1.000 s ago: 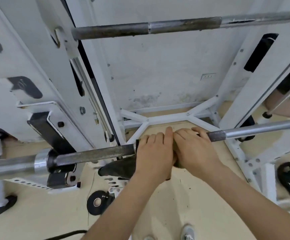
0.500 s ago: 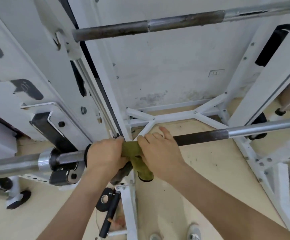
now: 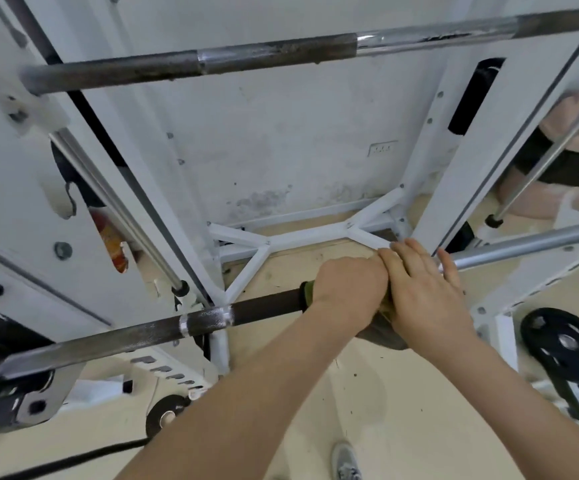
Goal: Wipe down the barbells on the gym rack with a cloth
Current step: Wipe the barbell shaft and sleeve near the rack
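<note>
**Two hands and a cloth on the lower barbell**

The lower barbell (image 3: pixel 211 320) lies across the white rack (image 3: pixel 454 161), and runs from the bottom left up to the right edge. Its left part is dark and knurled; its right part is bright metal. Both hands meet near the middle of this bar, touching each other.

The left hand (image 3: pixel 348 289) has its fingers curled round the bar, with the green cloth (image 3: pixel 306 296) wrapped between palm and steel. A narrow green edge shows just left of this hand. The right hand (image 3: pixel 426 292) lies over the bar with fingers rather straight and a little spread — it presses down and does not close. Its thumb is hidden. A darker fold of the cloth hangs below the bar, under the right palm.

The upper barbell (image 3: pixel 281 53) rests higher on the rack, rusty in places and shiny in others.

On the pale floor there is a black weight plate (image 3: pixel 565 348) at the right, a smaller plate (image 3: pixel 166 415) below the bar, a black cable (image 3: pixel 73 459) and — at the bottom edge — one grey shoe (image 3: pixel 345 460).
</note>
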`<state>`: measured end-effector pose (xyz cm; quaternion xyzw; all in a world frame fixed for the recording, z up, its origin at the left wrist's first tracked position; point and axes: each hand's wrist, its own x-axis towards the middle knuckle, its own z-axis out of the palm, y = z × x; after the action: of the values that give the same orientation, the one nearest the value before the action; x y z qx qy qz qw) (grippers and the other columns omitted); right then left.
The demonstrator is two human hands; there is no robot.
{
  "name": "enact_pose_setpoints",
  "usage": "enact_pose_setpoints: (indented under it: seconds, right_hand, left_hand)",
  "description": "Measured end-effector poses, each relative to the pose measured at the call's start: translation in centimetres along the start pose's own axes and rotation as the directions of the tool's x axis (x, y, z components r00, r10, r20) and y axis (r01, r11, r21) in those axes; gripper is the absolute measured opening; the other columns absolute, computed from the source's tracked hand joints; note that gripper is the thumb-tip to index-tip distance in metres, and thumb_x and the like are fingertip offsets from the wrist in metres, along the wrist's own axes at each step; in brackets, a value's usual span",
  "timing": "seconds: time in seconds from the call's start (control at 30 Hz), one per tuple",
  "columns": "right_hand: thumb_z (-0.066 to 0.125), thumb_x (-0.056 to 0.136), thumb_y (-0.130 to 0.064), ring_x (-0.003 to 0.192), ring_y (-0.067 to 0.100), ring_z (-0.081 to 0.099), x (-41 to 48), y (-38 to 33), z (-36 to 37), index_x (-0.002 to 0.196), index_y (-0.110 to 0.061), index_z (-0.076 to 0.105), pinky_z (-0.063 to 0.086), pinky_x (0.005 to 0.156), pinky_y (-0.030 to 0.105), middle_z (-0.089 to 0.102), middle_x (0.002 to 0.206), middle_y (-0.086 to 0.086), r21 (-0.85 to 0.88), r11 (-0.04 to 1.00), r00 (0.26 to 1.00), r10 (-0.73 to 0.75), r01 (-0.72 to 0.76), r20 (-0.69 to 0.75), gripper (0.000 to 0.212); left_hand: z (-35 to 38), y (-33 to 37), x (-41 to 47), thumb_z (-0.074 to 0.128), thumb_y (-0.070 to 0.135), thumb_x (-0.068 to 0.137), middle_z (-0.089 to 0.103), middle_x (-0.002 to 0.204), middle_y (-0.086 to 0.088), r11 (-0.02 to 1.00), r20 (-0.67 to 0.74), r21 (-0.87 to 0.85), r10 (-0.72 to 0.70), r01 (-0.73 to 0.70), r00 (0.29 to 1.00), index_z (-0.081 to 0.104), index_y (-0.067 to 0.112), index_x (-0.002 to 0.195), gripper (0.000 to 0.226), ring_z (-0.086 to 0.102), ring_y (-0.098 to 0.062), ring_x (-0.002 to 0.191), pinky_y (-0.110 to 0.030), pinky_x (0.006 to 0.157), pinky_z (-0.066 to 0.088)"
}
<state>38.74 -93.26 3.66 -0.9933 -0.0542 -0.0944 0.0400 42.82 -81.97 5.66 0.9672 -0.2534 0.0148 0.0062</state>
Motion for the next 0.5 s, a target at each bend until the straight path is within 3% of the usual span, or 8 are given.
enact_pose_setpoints:
  seconds: [0.07,0.13,0.2,0.27,0.33,0.4,0.43,0.5]
  right_hand:
    - [0.063,0.063,-0.038,0.135,0.029,0.041,0.1,1.7,-0.8,0.136,-0.005,0.048,0.022,0.111,0.054,0.049,0.140,0.013,0.091,0.995,0.998,0.041,-0.046,0.051,0.081]
    - [0.066,0.063,-0.020,0.137,0.023,0.036,0.2,3.6,-2.2,0.143,-0.010,0.040,0.022,0.114,0.048,0.041,0.147,0.008,0.267,0.954,0.990,0.122,-0.137,0.073,0.085]
    - [0.063,0.066,0.006,0.126,0.014,0.040,-0.1,5.5,-3.8,0.143,-0.017,0.039,0.032,0.107,0.038,0.043,0.141,0.000,0.514,0.836,0.978,0.206,-0.193,0.033,0.084]
    - [0.059,0.072,0.011,0.110,0.004,0.046,-0.5,6.9,-4.8,0.135,-0.023,0.046,0.040,0.094,0.025,0.049,0.127,-0.010,0.704,0.678,0.940,0.339,-0.213,-0.042,0.073]
    - [0.057,0.078,0.008,0.110,0.000,0.051,-0.7,8.6,-4.9,0.129,-0.027,0.050,0.042,0.090,0.020,0.055,0.121,-0.013,0.818,0.519,0.875,0.483,-0.248,-0.041,0.062]
    - [0.056,0.083,0.006,0.110,-0.002,0.054,-0.6,10.1,-4.4,0.126,-0.028,0.051,0.045,0.083,0.015,0.057,0.118,-0.012,0.889,0.366,0.826,0.564,-0.276,0.024,0.055]
    - [0.056,0.085,0.005,0.106,-0.004,0.056,-0.6,10.7,-4.2,0.125,-0.029,0.051,0.046,0.077,0.012,0.058,0.115,-0.011,0.909,0.308,0.820,0.569,-0.280,0.059,0.053]
    - [0.055,0.086,0.005,0.096,-0.005,0.059,-0.5,11.3,-4.2,0.121,-0.032,0.051,0.047,0.072,0.014,0.059,0.111,-0.011,0.915,0.299,0.847,0.525,-0.271,0.080,0.051]
  left_hand:
    - [-0.1,1.9,1.5,0.054,0.016,0.091,0.068,0.095,0.001,0.999,-0.022,-0.025,0.030,-0.031,0.999,0.058,0.018,0.105,0.014,0.066,-0.021,0.085,-0.030,0.063,0.037]
    - [-0.2,4.0,3.5,0.051,0.016,0.093,0.068,0.099,-0.001,0.993,-0.015,-0.077,0.091,-0.092,0.996,0.057,0.016,0.108,0.017,0.065,-0.022,0.090,-0.030,0.065,0.036]
    - [-0.2,5.5,6.0,0.049,0.021,0.092,0.067,0.095,-0.004,0.966,0.016,-0.159,0.208,-0.203,0.978,0.057,0.014,0.105,0.016,0.065,-0.024,0.086,-0.030,0.062,0.038]
    - [0.1,6.0,8.5,0.047,0.028,0.093,0.064,0.086,-0.007,0.921,0.082,-0.331,0.246,-0.206,0.966,0.060,0.012,0.095,0.021,0.063,-0.025,0.077,-0.032,0.060,0.044]
    - [0.4,6.2,10.5,0.040,0.027,0.099,0.061,0.081,-0.011,0.855,0.186,-0.513,0.197,-0.076,0.963,0.059,0.007,0.084,0.031,0.057,-0.022,0.071,-0.032,0.063,0.048]
    - [0.6,5.9,11.5,0.038,0.020,0.100,0.053,0.071,-0.004,0.829,0.195,-0.557,0.076,0.046,0.978,0.052,0.011,0.074,0.031,0.049,-0.014,0.062,-0.020,0.054,0.041]
    - [0.7,5.7,11.7,0.039,0.016,0.099,0.051,0.070,-0.001,0.803,0.181,-0.584,-0.017,0.121,0.983,0.052,0.011,0.074,0.028,0.049,-0.014,0.063,-0.021,0.053,0.039]
    - [0.2,5.1,11.4,0.040,0.013,0.095,0.061,0.081,-0.004,0.636,0.171,-0.719,-0.226,0.278,0.959,0.060,0.009,0.086,0.023,0.059,-0.021,0.078,-0.029,0.067,0.048]
